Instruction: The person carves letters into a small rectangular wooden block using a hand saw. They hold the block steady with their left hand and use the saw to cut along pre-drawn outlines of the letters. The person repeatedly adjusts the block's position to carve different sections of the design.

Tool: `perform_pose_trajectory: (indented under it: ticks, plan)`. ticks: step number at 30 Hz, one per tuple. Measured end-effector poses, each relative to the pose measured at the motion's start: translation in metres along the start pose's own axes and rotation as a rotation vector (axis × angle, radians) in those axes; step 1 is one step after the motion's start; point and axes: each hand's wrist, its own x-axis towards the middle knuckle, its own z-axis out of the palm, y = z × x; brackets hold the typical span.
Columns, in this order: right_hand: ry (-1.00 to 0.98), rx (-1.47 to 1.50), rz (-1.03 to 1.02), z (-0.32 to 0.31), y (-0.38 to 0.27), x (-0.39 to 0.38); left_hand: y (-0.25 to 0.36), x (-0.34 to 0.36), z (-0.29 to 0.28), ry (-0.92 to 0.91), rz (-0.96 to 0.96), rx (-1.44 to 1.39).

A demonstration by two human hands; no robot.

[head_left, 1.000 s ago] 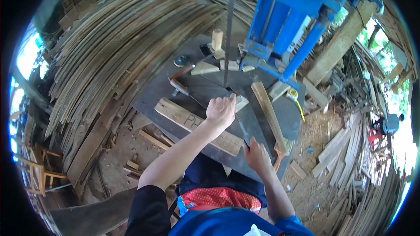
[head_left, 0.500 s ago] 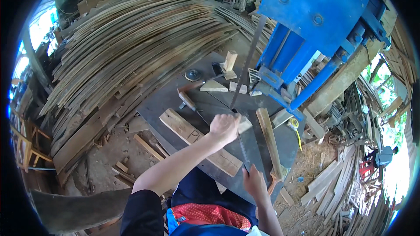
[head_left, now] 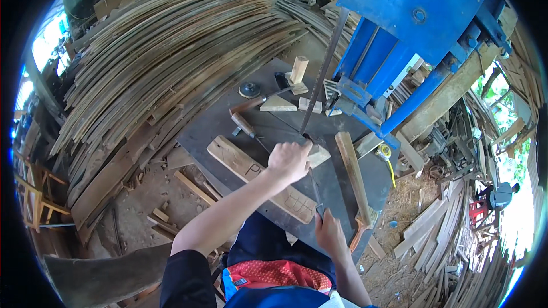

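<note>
My right hand [head_left: 330, 231] grips the handle of a thin metal file [head_left: 314, 188], pointing up the dark machine table [head_left: 217, 125]. My left hand [head_left: 289, 159] is closed at the file's far end, beside the vertical saw blade [head_left: 322, 74] and over a pale wood block [head_left: 318, 157]; its fingertips are hidden. A marked plank [head_left: 225, 155] lies under my left forearm. To the right lie a long wooden bar [head_left: 348, 165] and a yellow tape measure [head_left: 384, 152]. Wooden-handled tools [head_left: 244, 125] and small offcuts [head_left: 278, 105] lie behind.
A blue machine column [head_left: 416, 17] rises over the back right. Long stacked boards [head_left: 148, 63] fill the left, with a wooden chair frame [head_left: 43, 197] nearer. Scrap planks [head_left: 422, 228] lie right of the table. A person [head_left: 499, 194] is by a red plastic chair at far right.
The view has swung, so the table and blue machine sit further right in the picture than a second ago. My hands keep their hold on the file with only slight shifts.
</note>
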Motion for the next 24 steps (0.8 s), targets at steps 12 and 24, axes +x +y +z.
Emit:
perform_pose_trajectory:
  ticks: [12,24]
  plan:
    - [-0.082,-0.096,0.054,-0.019,-0.015,0.003,-0.007,-0.004,-0.011,-0.107,-0.029,0.001]
    - [-0.023,-0.062,0.009,-0.003,-0.010,0.059,0.025,-0.004,0.006,-0.054,0.000,0.084]
